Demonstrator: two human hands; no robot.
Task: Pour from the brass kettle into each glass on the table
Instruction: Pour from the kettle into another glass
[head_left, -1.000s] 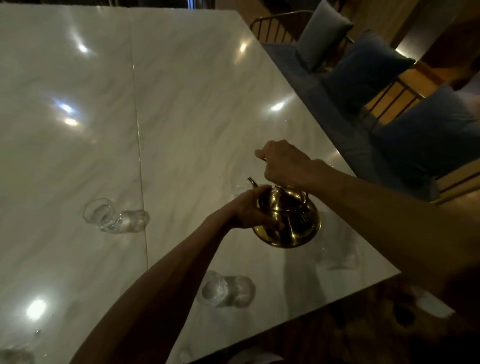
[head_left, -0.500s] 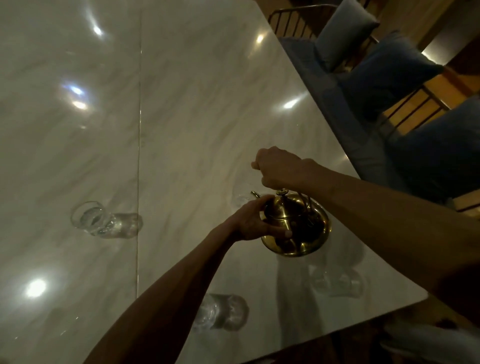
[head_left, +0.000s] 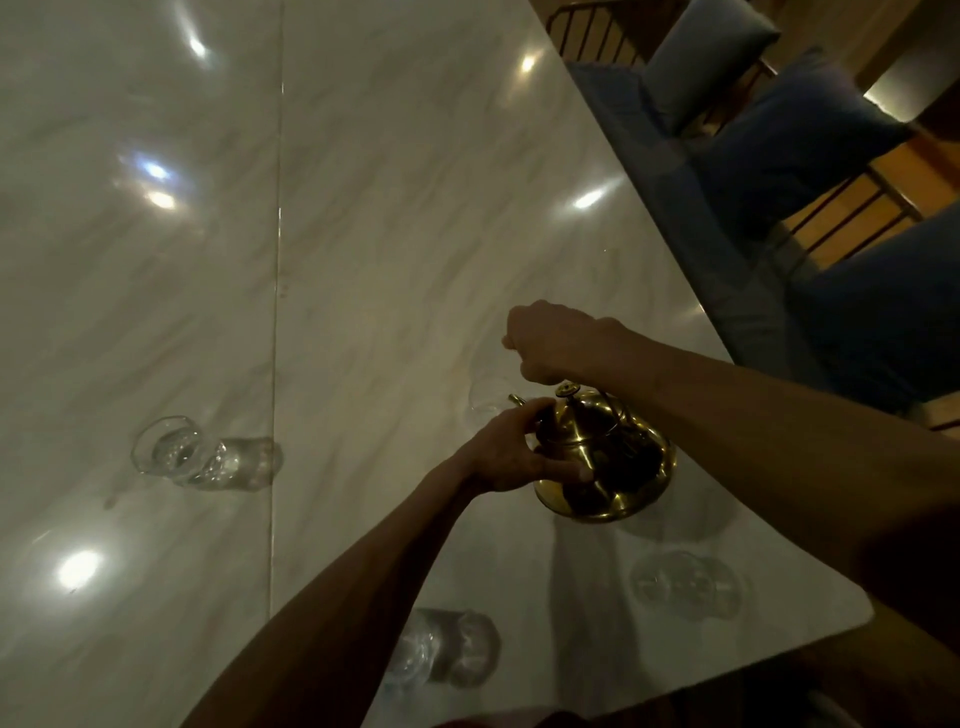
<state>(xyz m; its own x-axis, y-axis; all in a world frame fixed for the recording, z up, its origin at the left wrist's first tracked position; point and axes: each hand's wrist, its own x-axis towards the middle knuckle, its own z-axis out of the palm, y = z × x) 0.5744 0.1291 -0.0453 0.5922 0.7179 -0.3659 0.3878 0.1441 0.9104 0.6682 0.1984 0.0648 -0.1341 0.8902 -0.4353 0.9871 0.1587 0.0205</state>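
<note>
A shiny brass kettle (head_left: 613, 462) hangs above the marble table (head_left: 363, 234), its spout pointing left over a faint clear glass (head_left: 485, 402). My right hand (head_left: 558, 340) grips the kettle's handle from above. My left hand (head_left: 511, 452) holds the kettle's left side, thumb under its body. Another glass (head_left: 200, 454) stands at the left. A third glass (head_left: 447, 652) stands near the front edge, partly behind my left forearm. One more glass (head_left: 685, 584) sits in shadow below the kettle.
A seam (head_left: 275, 312) runs down the tabletop left of the middle. A bench with blue cushions (head_left: 800, 140) and metal chair backs lines the table's right edge. Bright light reflections dot the glossy marble.
The view has shifted, so the glasses sit lower and nearer. Both hands keep their hold on the kettle, which stays tipped with its spout over the faint glass.
</note>
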